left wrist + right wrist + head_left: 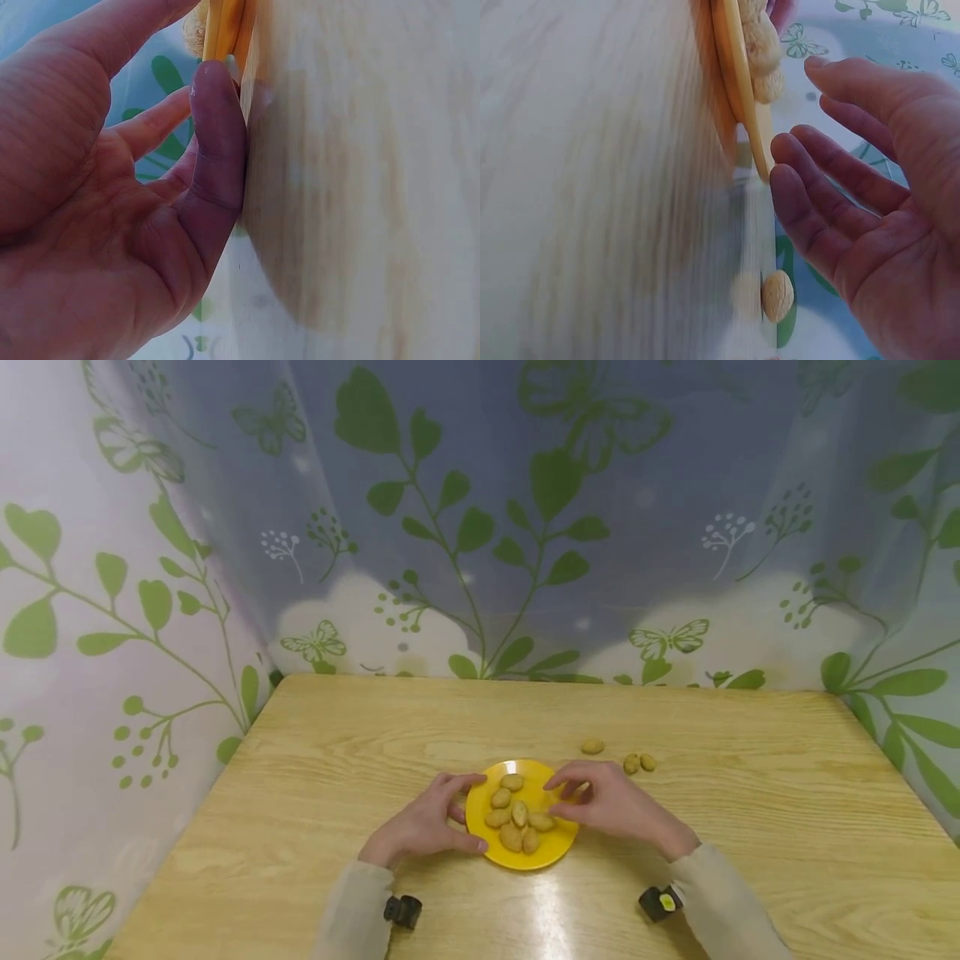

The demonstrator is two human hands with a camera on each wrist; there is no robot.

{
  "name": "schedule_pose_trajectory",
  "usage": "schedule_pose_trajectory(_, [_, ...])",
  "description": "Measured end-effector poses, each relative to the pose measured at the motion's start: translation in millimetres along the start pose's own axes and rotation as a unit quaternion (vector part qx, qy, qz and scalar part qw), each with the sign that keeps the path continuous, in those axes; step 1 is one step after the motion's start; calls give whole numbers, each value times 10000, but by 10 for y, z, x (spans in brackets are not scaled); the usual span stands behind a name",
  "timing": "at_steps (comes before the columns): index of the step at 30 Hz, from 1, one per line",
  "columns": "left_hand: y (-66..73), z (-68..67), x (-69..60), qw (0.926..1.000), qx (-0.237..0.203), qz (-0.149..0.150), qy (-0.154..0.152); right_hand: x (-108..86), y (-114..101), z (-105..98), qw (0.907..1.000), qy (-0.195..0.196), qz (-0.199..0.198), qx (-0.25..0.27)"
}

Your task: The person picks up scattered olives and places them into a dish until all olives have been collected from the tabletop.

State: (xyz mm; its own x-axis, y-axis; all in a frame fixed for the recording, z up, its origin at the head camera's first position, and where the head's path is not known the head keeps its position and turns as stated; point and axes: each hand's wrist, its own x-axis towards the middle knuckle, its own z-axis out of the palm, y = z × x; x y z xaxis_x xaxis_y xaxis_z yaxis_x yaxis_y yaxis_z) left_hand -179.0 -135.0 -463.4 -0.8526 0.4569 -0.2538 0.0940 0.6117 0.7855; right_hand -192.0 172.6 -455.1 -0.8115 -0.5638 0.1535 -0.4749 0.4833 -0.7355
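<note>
A yellow plate (551, 852) lies on the table and bears several small tan oval pieces (512, 837), rough like nuts in the shell; their exact kind I cannot tell. My left hand (423, 822) holds the plate by its left rim, thumb at the near side and forefinger at the far side. In the left wrist view, the little finger (217, 142) rests low by the tabletop. Over the plate's right side hovers my right hand (611, 802), thumb and fingers parted. Nothing shows between those fingers (799, 206) in the right wrist view.
Beyond the right hand, one tan piece (592, 747) lies on the wooden table (337, 727), with two more (632, 763) close together to its right. A curtain (480, 527) with leaves and butterflies hangs along the table's back edge and sides.
</note>
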Motion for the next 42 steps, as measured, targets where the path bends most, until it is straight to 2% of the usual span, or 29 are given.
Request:
schedule_pose_trajectory(8, [-35, 1, -9, 10000, -18, 52, -19, -92, -4, -108, 9996, 18, 275, 32])
schedule_pose_trajectory(12, [-19, -2, -19, 10000, -54, 40, -13, -133, 4, -166, 9995, 78, 293, 3])
schedule_pose_trajectory(22, [4, -2, -15, 9999, -93, 53, 13, -246, 105, -274, 9980, 489, 321, -233])
schedule_pose_trajectory(42, [-4, 3, -2, 10000, -36, 0, -27, -492, 268, -597, 9916, 977, 577, -627])
